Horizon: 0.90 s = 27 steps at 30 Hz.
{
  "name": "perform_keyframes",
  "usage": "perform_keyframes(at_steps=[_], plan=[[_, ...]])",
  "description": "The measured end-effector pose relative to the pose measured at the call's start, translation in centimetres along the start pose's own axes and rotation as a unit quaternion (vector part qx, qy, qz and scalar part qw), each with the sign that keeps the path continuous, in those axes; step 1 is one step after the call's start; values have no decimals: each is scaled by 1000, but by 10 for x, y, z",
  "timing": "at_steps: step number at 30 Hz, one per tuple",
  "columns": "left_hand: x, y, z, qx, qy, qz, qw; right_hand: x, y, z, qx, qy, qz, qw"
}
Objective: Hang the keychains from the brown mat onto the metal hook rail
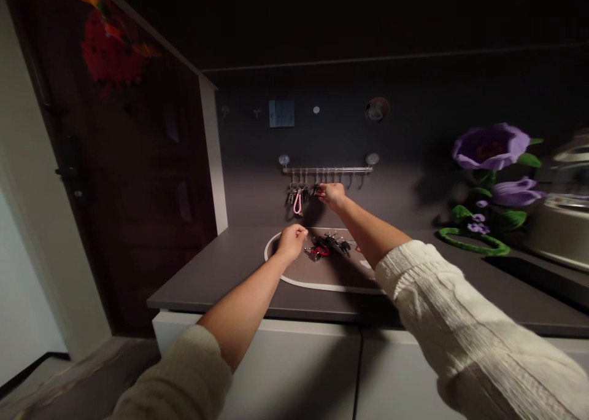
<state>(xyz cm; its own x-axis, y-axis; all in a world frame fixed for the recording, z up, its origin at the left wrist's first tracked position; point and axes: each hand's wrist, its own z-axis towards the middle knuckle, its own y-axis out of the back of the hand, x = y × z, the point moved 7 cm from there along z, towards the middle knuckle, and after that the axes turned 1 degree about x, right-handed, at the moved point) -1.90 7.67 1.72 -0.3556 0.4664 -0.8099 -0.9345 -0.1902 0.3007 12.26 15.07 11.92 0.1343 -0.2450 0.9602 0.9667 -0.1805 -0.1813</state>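
My right hand [332,195] is raised to the hook rail [327,170] on the dark back wall. Its fingers are closed on a small dark bunch of keys [316,190], held just under the hooks and partly covered by the fingertips. Left of it, several keys [291,194] and a pink loop strap [297,204] hang from the rail. My left hand [292,242] hovers over the left part of an oval mat [313,283], thumb and fingers pinched together with nothing visible in them. Beside it on the mat lies a pile of keys [338,242] with a red piece [321,250].
Purple fabric flowers [492,148] and a pale domed container [561,223] stand at the right of the dark counter [207,279]. A wall switch panel [281,113] sits above the rail. At the left is a dark door [138,211] with a handle.
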Motion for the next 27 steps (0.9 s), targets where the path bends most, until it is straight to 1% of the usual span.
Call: perform_keyframes(at_steps=[9,17,22,27], plan=[[-1,0,-1,6,12,-5,1000,-7,1,6,-11,13,-19,1000],[-5,0,-3,11,3,-13,1000,-3,0,-6,22,-7,-22,999],[-6,0,-5,21,17,-10,1000,-4,1,-11,41,-28,-32,998],[-7,0,-6,24,15,-5,1000,-6,4,-12,65,-26,-44,997]])
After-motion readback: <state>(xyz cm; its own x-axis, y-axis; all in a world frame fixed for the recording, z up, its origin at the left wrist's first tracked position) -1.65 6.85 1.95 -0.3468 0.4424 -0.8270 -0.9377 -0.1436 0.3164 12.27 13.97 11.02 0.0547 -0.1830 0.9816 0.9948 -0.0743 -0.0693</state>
